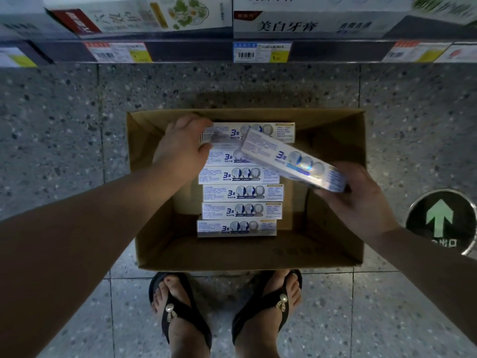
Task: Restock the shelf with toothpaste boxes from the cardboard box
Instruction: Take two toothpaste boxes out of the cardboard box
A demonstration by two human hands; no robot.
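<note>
An open cardboard box (335,140) stands on the floor below me, holding a row of several white and blue toothpaste boxes (240,193) lying flat. My right hand (358,200) grips one toothpaste box (291,157) by its right end, tilted above the row. My left hand (180,148) reaches into the carton at the left end of the farthest toothpaste box (281,129), thumb over its corner; whether it grips that box is unclear. The shelf (232,51) runs along the top of the view.
Stocked toothpaste cartons (296,24) and price tags (260,51) line the shelf edge. My feet in black sandals (180,313) stand just behind the carton on speckled floor tiles. A round green arrow floor sign (441,220) lies to the right.
</note>
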